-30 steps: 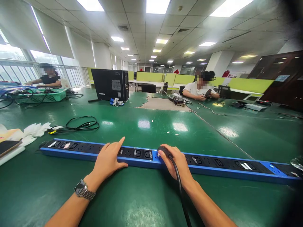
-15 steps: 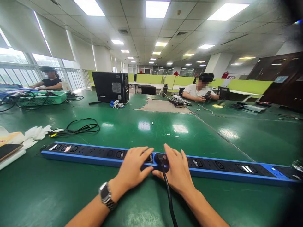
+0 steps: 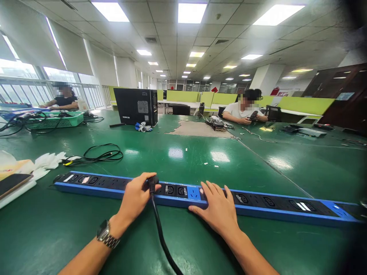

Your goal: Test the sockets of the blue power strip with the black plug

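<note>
A long blue-and-black power strip (image 3: pixel 177 200) lies across the table in front of me, with rows of sockets along its top. My left hand (image 3: pixel 137 196) is closed round a black power plug (image 3: pixel 153 183) over the strip's left-middle part; whether the pins are in a socket is hidden. The plug's thick black cord (image 3: pixel 161 233) runs down toward me. Spanning the strip just right of its blue socket (image 3: pixel 194 193), my right hand (image 3: pixel 219 208) grips it, thumb against the near side and fingers over the top to the far edge.
A coiled black cable (image 3: pixel 103 153) lies beyond the strip. White gloves (image 3: pixel 49 160) and a phone (image 3: pixel 14 185) are at left. Farther back stand a green basket (image 3: pixel 67 120) and a black computer case (image 3: pixel 136 107). Two people sit across the table, one (image 3: pixel 246 109) handling a dark object.
My left hand has moved left along the strip and now holds the plug, which stood at the blue socket between my hands. The right hand stays on the strip.
</note>
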`<state>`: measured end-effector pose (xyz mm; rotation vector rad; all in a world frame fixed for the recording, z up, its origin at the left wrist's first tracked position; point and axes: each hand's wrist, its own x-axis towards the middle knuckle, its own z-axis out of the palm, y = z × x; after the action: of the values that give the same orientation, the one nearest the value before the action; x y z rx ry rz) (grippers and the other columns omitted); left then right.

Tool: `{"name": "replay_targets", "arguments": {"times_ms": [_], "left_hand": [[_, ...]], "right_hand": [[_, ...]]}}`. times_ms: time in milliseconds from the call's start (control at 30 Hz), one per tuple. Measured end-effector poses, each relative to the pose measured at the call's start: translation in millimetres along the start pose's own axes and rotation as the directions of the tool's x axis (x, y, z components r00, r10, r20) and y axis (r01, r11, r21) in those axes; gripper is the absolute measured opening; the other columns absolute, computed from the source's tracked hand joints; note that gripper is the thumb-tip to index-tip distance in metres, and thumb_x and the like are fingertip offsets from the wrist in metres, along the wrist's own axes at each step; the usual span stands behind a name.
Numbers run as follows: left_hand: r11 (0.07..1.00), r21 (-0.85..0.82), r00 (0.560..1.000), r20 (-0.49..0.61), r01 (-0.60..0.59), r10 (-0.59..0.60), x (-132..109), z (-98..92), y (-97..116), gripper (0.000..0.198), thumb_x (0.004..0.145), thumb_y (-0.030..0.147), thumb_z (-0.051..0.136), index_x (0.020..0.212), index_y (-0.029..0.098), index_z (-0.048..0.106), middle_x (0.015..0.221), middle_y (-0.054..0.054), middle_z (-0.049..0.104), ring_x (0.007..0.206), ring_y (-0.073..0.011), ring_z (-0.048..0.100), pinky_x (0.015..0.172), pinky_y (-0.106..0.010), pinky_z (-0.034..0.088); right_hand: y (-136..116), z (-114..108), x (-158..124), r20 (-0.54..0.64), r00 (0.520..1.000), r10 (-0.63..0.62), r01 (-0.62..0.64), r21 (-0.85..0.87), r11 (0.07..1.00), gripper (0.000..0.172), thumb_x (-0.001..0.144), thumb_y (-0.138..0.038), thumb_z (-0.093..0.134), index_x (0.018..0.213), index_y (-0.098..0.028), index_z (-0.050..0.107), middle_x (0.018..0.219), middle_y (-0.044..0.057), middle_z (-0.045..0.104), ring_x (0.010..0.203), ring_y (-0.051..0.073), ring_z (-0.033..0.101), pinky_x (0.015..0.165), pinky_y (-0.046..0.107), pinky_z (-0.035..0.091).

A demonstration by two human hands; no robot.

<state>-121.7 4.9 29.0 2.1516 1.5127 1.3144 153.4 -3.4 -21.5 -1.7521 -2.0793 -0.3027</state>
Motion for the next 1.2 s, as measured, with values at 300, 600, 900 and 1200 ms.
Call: {"name": "replay_targets", "arguments": {"times_ms": [300, 600, 900, 1200], "left_hand": [[0.995, 0.084, 0.948, 0.316, -0.050, 0.021, 8.7, 8.8, -13.5, 0.028, 0.085, 0.038, 0.063, 0.109, 0.024, 0.064, 0.092, -0.002, 0.072, 0.083, -0.0200, 0.065, 0.076, -0.030, 0.049], [0.967, 0.193, 0.911, 0.406, -0.166, 0.076, 9.8, 2.5, -27.9, 0.044, 0.083, 0.041, 0.066, 0.123, 0.026, 0.060, 0.127, -0.008, 0.065, 0.119, -0.0266, 0.058, 0.102, -0.042, 0.042], [0.856, 0.469, 0.950, 0.301, -0.219, 0.079, -8.1, 1.2, -40.6, 0.060, 0.078, 0.035, 0.066, 0.136, 0.027, 0.049, 0.132, -0.009, 0.062, 0.124, -0.0292, 0.054, 0.109, -0.051, 0.033], [0.857, 0.454, 0.946, 0.305, -0.244, 0.108, -6.9, 2.2, -50.0, 0.062, 0.073, 0.052, 0.073, 0.128, 0.027, 0.057, 0.131, -0.009, 0.063, 0.124, -0.0319, 0.055, 0.110, -0.053, 0.033]], "right_hand": [[-0.3, 1.0, 0.3, -0.010, 1.000, 0.009, -0.009, 0.034, 0.999, 0.081, 0.068, -0.070, 0.065, 0.129, -0.017, 0.056, 0.134, 0.015, 0.058, 0.126, 0.033, 0.050, 0.111, 0.060, 0.022], [-5.4, -8.8, 1.6, -0.006, 1.000, 0.026, -0.025, 0.139, 0.990, 0.077, 0.070, -0.066, 0.067, 0.130, -0.019, 0.055, 0.135, 0.014, 0.058, 0.126, 0.034, 0.050, 0.110, 0.063, 0.023], [-115.9, -5.5, 39.9, -0.086, 0.963, -0.254, 0.268, 0.334, 0.904, 0.034, 0.084, -0.041, 0.062, 0.112, -0.021, 0.063, 0.099, 0.006, 0.070, 0.094, 0.023, 0.058, 0.092, 0.043, 0.040], [-106.9, -28.5, 55.8, -0.412, 0.908, -0.075, 0.273, 0.446, 0.852, 0.029, 0.094, -0.035, 0.046, 0.111, -0.018, 0.063, 0.095, 0.007, 0.071, 0.088, 0.019, 0.060, 0.084, 0.034, 0.043]]}}
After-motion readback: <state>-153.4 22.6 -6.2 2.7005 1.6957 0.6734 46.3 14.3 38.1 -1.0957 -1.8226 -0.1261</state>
